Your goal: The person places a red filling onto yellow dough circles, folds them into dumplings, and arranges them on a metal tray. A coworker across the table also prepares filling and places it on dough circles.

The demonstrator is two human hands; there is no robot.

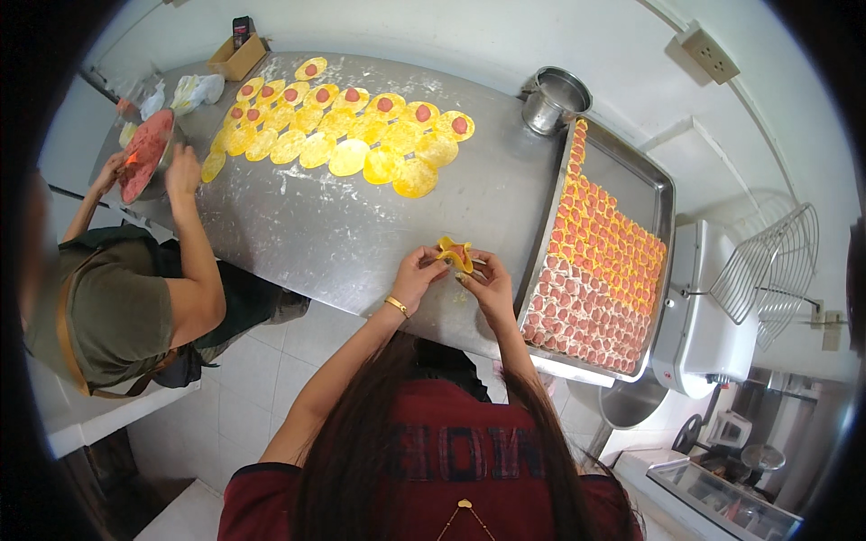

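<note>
Between my two hands, over the near part of the steel table (307,225), is a dumpling (454,255): a yellow round wrapper gathered up around reddish meat filling. My left hand (418,278) grips its left side with bent fingers, a gold bracelet at the wrist. From the right, my right hand (492,287) pinches the other side. Farther off, yellow dumpling wrappers (348,157) lie overlapping in rows; those along the back carry a lump of pink meat (385,105). To my right, a large metal tray (671,194) holds tight rows of dumplings (591,270), yellow ones behind and whitish ones in front.
At the left a co-worker (113,288) tilts a bowl of pink ground meat (149,153). A metal pot (555,99) stands behind the tray. Plastic bags (197,92) and a cardboard box (237,59) sit at the far left. Right of the tray are a white appliance (713,307) and wire rack (776,261).
</note>
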